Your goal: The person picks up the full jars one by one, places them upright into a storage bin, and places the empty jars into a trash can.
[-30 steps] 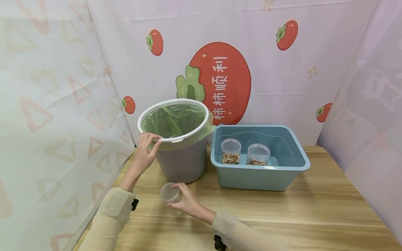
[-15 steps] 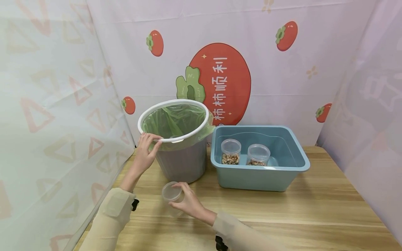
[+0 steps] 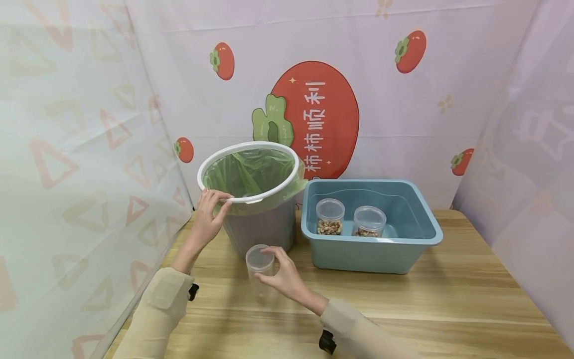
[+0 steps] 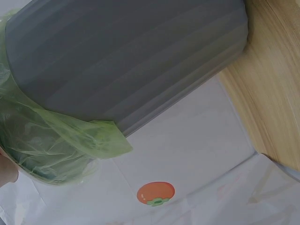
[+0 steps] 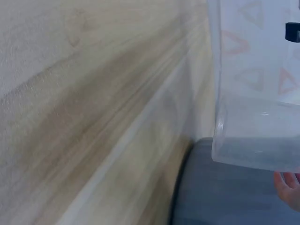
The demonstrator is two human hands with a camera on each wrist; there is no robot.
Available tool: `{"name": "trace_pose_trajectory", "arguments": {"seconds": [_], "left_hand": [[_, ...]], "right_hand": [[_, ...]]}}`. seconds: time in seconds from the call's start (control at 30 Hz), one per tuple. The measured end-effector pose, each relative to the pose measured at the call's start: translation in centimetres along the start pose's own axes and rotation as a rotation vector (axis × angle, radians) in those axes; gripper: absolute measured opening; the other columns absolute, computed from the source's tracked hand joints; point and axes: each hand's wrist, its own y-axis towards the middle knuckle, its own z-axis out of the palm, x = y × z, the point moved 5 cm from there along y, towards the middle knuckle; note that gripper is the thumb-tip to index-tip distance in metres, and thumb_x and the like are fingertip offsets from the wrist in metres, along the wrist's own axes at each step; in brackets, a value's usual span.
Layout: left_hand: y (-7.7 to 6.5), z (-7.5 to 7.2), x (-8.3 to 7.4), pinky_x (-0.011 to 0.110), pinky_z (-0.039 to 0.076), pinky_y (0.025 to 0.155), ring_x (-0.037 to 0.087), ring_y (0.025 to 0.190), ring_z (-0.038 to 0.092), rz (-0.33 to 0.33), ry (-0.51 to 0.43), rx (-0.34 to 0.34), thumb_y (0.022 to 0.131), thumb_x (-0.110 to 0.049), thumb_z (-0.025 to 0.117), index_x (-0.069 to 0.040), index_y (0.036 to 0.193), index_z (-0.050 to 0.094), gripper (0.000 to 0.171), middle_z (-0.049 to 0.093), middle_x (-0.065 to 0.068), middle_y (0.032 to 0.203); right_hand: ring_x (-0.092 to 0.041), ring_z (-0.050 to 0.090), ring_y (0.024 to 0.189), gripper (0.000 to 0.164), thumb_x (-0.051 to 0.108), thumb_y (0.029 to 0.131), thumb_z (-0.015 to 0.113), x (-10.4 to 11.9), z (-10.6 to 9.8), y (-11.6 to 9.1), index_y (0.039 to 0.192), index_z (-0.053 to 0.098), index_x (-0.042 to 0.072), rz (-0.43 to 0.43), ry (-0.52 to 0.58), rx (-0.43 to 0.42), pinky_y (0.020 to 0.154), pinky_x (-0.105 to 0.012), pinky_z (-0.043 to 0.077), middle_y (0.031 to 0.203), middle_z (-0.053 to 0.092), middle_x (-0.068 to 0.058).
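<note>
My right hand (image 3: 287, 276) grips a clear plastic jar (image 3: 259, 259) near its top, fingers and thumb on opposite sides. The jar is upright in the head view, just in front of the trash can (image 3: 264, 229), and no contents show through its wall. In the right wrist view, part of the jar (image 5: 258, 133) overlaps the grey can (image 5: 211, 192). My left hand (image 3: 211, 212) pinches the can's white rim at the front left, fingers over it and thumb outside. A green bag (image 3: 251, 172) lines the can and folds over its rim.
A blue bin (image 3: 363, 257) stands right of the can, with two lidded jars (image 3: 330, 219) of nuts inside. The wooden table (image 3: 430, 309) runs under everything. Patterned cloth (image 3: 403, 124) hangs behind and at both sides.
My right hand has moved the jar slightly right and up in the view, closer to the can. The left hand holds still on the rim.
</note>
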Motion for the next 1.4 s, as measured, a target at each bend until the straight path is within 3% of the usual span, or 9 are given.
{"name": "trace_pose_trajectory", "arguments": {"seconds": [0.2, 0.37, 0.57, 0.77, 0.9, 1.13, 1.4], "left_hand": [[0.1, 0.0, -0.1, 0.058, 0.014, 0.098, 0.03, 0.088, 0.047, 0.005, -0.004, 0.0, 0.08, 0.002, 0.057, 0.003, 0.089, 0.058, 0.01, 0.054, 0.016, 0.086], [0.0, 0.0, -0.1, 0.058, 0.014, 0.099, 0.031, 0.088, 0.046, 0.0, -0.003, -0.002, 0.079, 0.004, 0.057, 0.003, 0.089, 0.058, 0.01, 0.053, 0.016, 0.085], [-0.1, -0.1, 0.0, 0.058, 0.014, 0.099, 0.031, 0.088, 0.046, -0.009, 0.0, -0.001, 0.079, 0.003, 0.057, 0.003, 0.089, 0.058, 0.01, 0.053, 0.016, 0.086], [-0.1, -0.1, -0.1, 0.058, 0.014, 0.099, 0.03, 0.088, 0.047, -0.011, -0.001, 0.002, 0.079, 0.003, 0.057, 0.003, 0.089, 0.058, 0.01, 0.053, 0.016, 0.086], [-0.2, -0.1, 0.0, 0.058, 0.014, 0.099, 0.03, 0.088, 0.047, -0.009, 0.004, 0.0, 0.079, 0.003, 0.057, 0.003, 0.089, 0.058, 0.01, 0.054, 0.016, 0.086], [-0.2, 0.0, 0.1, 0.057, 0.014, 0.099, 0.03, 0.088, 0.047, -0.006, -0.001, 0.001, 0.079, 0.003, 0.057, 0.002, 0.09, 0.059, 0.01, 0.053, 0.016, 0.086], [0.0, 0.0, 0.0, 0.058, 0.014, 0.099, 0.03, 0.087, 0.047, 0.004, -0.001, -0.001, 0.08, 0.002, 0.057, 0.003, 0.09, 0.058, 0.01, 0.053, 0.016, 0.086]], "right_hand": [[-0.019, 0.053, 0.096, 0.05, 0.012, 0.067, 0.076, 0.6, -2.0, 0.8, 0.11, 0.051, 0.006, -0.018, 0.008, -0.032, 0.074, -0.026, 0.048, 0.109, 0.053, -0.008], [-0.028, 0.053, 0.095, 0.049, 0.004, 0.066, 0.075, 3.3, -4.3, 1.8, 0.109, 0.052, -0.003, -0.036, 0.013, -0.059, 0.072, -0.033, 0.048, 0.108, 0.053, -0.017], [-0.023, 0.052, 0.097, 0.053, 0.009, 0.066, 0.076, 2.0, -5.3, 2.4, 0.113, 0.05, 0.006, -0.075, 0.002, -0.085, 0.073, -0.036, 0.048, 0.11, 0.052, -0.01], [-0.02, 0.049, 0.101, 0.052, 0.009, 0.069, 0.074, 3.0, -7.0, 3.3, 0.114, 0.049, 0.007, -0.036, 0.031, -0.077, 0.079, -0.033, 0.046, 0.113, 0.05, -0.009], [-0.022, 0.047, 0.101, 0.053, 0.006, 0.068, 0.074, 4.1, -8.2, 4.1, 0.115, 0.049, 0.005, -0.018, 0.035, -0.083, 0.08, -0.037, 0.044, 0.114, 0.05, -0.011], [-0.031, 0.047, 0.1, 0.049, -0.005, 0.069, 0.069, 8.4, -10.6, 5.6, 0.113, 0.047, -0.006, -0.05, 0.062, -0.116, 0.081, -0.044, 0.044, 0.112, 0.049, -0.021], [-0.034, 0.048, 0.101, 0.048, -0.006, 0.072, 0.066, 9.7, -12.3, 7.1, 0.114, 0.044, -0.009, -0.016, 0.129, -0.153, 0.086, -0.051, 0.04, 0.116, 0.047, -0.025]]}}
